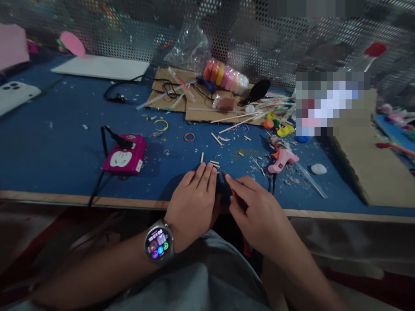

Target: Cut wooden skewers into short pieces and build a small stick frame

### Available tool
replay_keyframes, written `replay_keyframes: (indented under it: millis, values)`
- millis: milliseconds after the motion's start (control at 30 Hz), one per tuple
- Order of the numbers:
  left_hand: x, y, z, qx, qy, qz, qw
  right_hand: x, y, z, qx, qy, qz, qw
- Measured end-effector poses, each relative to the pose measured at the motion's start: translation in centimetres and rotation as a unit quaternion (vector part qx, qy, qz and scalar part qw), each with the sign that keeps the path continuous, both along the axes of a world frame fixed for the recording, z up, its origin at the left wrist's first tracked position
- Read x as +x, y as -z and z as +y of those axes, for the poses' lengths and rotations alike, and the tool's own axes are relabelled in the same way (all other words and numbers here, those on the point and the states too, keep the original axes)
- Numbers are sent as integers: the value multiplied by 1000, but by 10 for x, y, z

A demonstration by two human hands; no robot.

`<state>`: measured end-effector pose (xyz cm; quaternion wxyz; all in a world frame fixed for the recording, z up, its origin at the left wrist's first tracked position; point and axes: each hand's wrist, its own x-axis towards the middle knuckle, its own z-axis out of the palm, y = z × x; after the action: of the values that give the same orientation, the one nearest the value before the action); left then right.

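My left hand (194,194) lies over the table's front part, fingers stretched out side by side, fingertips down by some short wooden sticks (214,163). Its thumb is mostly hidden. Another short stick (202,157) stands out just beyond those fingertips. Close on the right, my right hand (256,207) is closed round red-handled pliers (238,198). Their dark tip points toward the left fingertips, and most of the tool is covered by the hand. Whether the jaws touch a stick I cannot tell.
A magenta power socket (125,155) with a plugged cord sits left. A pink glue gun (282,160) lies right, near a white lump (319,169). Cardboard (210,113) with clay tubs (223,77) and long sticks is behind. A perforated metal screen (129,26) closes the back.
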<state>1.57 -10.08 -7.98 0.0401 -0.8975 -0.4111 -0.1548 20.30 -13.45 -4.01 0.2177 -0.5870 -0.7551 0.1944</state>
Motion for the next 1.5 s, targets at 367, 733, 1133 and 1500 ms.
replay_keyframes:
  millis: [367, 733, 1133, 1500]
  values:
    - [2, -2, 0, 4, -6, -1, 1000, -5, 3, 6, -1, -7, 9, 1000]
    - [1, -2, 1, -5, -5, 3, 1000, -5, 3, 6, 3, -14, 16, 1000]
    - [1, -1, 3, -9, 1, 17, 1000, -10, 1, 6, -21, -22, 6, 1000]
    - [2, -2, 2, -8, -15, 1, 1000, 0, 4, 0, 16, 5, 19, 1000]
